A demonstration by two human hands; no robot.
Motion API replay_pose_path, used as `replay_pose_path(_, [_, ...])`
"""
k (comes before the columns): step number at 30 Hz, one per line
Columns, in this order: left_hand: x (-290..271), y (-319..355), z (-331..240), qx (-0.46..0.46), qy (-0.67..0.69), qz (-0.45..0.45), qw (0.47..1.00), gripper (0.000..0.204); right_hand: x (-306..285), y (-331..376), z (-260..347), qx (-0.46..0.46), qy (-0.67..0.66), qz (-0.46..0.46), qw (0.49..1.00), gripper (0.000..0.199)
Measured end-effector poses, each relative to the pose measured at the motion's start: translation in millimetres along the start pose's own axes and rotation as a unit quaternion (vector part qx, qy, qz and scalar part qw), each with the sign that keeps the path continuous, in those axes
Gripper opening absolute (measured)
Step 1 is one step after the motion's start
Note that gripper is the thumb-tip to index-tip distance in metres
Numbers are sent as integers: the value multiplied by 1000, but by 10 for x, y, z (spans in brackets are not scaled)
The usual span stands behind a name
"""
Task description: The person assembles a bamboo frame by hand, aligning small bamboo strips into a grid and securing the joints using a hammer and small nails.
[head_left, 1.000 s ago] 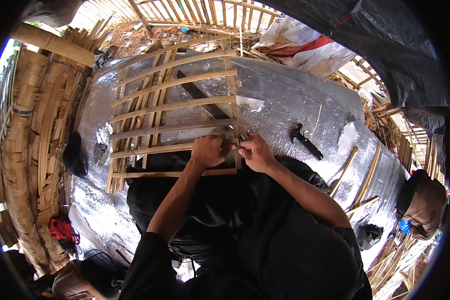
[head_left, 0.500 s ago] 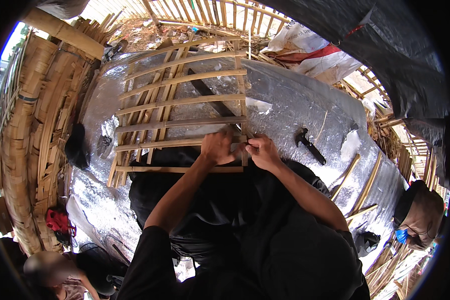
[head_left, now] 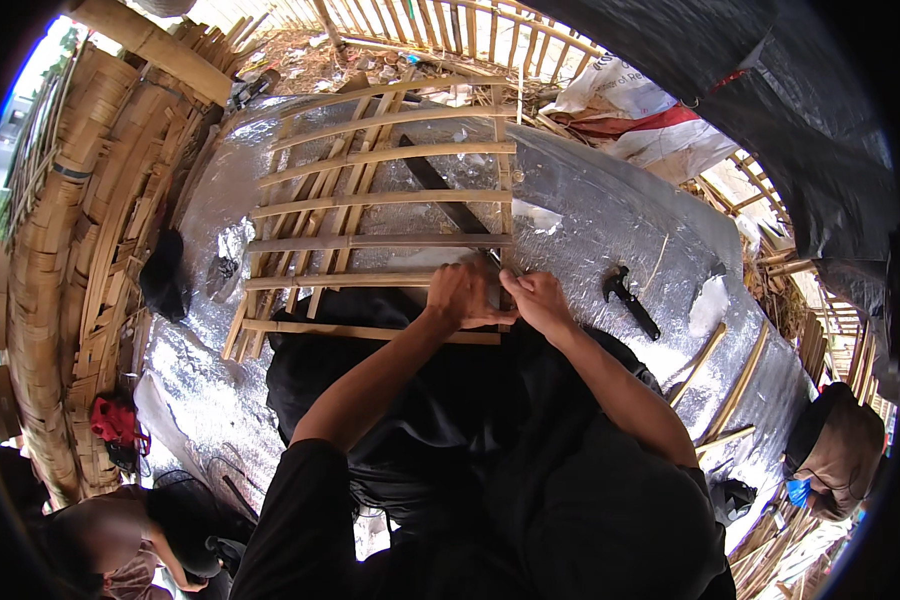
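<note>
A bamboo lattice frame (head_left: 380,197), made of several slats crossing end strips, lies in front of me with its near part over my lap. My left hand (head_left: 458,293) is closed on the frame's near right corner, curled over the end of a slat. Right beside it my right hand (head_left: 537,303) is closed, thumb and fingers pinched against the right end strip (head_left: 504,190). Whatever sits between those fingertips is hidden. Under the slats lies a long dark blade (head_left: 440,190), slanting toward my hands.
A black hammer (head_left: 632,303) lies on the silvery sheet (head_left: 590,230) to the right. Loose bamboo strips (head_left: 738,380) lie beyond it. A black cap (head_left: 165,275) and stacked bamboo (head_left: 60,260) are at left. Another person (head_left: 110,535) sits at the lower left, near a red item (head_left: 118,420).
The whole view has shifted, so the frame and hammer appear slightly farther right. Both hands stay at the corner, with the right fingers slightly nearer the end strip. The other person has leaned over.
</note>
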State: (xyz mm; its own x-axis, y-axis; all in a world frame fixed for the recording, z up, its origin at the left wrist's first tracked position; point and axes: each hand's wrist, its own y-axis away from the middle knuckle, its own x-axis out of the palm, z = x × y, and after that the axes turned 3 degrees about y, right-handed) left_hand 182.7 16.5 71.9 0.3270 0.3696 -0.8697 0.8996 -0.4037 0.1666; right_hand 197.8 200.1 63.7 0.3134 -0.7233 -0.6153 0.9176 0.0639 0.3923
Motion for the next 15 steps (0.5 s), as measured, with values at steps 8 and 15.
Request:
replay_pose_path(8, [-25, 12, -48, -15, -75, 17, 997, 101, 78, -61, 57, 94, 14, -39, 995, 45])
replay_pose_path(15, [-13, 109, -165, -43, -68, -9, 997, 94, 109, -67, 19, 51, 33, -27, 998, 39])
